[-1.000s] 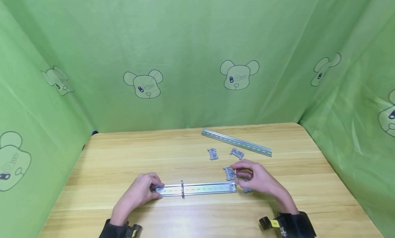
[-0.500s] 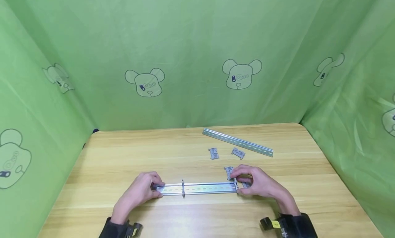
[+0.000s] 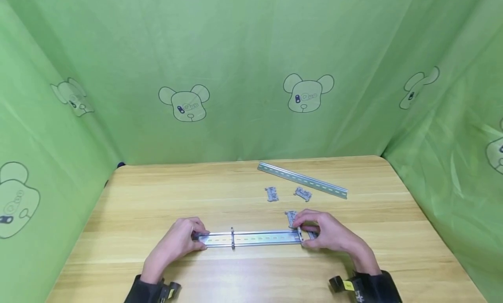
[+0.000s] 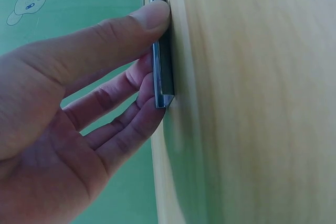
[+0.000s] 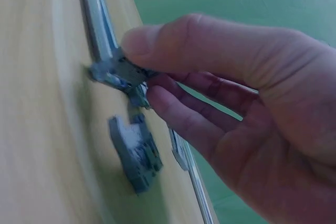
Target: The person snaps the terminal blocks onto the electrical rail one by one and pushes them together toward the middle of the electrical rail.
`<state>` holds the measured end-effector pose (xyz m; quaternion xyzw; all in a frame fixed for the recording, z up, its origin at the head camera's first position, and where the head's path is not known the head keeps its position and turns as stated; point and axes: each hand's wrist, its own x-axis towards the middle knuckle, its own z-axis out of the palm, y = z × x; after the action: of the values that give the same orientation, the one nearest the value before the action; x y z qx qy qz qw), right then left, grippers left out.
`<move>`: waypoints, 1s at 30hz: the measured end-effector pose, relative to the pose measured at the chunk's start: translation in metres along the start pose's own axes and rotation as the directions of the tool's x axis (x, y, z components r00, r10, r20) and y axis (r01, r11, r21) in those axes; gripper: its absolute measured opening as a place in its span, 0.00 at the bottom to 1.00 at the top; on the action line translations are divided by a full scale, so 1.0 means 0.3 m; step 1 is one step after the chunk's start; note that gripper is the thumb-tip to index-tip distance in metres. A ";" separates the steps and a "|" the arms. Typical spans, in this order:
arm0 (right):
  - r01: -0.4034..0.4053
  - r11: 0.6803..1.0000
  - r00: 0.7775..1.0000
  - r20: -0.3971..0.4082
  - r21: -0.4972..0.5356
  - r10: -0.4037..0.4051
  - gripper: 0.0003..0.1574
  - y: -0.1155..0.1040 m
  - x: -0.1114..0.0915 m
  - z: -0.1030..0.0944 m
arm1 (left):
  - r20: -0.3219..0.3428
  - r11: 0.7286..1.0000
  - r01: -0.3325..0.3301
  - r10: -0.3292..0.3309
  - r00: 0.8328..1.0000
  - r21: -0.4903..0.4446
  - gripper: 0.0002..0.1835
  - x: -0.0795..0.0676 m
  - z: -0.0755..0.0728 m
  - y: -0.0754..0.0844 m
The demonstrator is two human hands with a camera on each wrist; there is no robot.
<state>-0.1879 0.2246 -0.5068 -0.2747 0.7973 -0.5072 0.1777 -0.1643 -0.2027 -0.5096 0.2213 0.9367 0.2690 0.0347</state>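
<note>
Left hand (image 3: pixel 178 238) pinching rail (image 3: pixel 267 238); right hand (image 3: pixel 327 231), block (image 5: pixel 119 71) at right end, loose blocks (image 5: pixel 135 156) near.

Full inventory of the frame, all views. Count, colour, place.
table: 1, light wood, centre
curtain: panel count unclear, green, behind and both sides
prints: 6 in head view, dark outlines, on curtain
near rail: 1, silver, front of table
far rail: 1, silver, slanted, back right
mounted block: 1, grey, across near rail, left of its middle
held block: 1, grey, at near rail's right end
loose blocks: 4, grey, right half of table, two partly hidden
left hand: 1, bare, gripping near rail's left end
right hand: 1, bare, pinching held block
cuffs: 2, black, one per wrist
</note>
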 end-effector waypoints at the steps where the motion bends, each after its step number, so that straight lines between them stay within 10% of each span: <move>1: 0.006 1.000 1.000 0.000 -0.021 -0.006 0.28 -0.001 0.001 0.002 | 0.000 1.000 0.002 -0.002 1.000 -0.004 0.19 0.000 0.001 -0.001; 30: 0.051 0.992 0.998 -0.031 0.117 -0.047 0.19 0.062 0.009 0.020 | -0.007 1.000 0.008 -0.008 1.000 -0.014 0.18 -0.007 -0.012 0.000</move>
<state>-0.1914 0.2249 -0.5264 -0.2759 0.7613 -0.5616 0.1698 -0.1630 -0.2053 -0.5067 0.2165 0.9357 0.2764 0.0341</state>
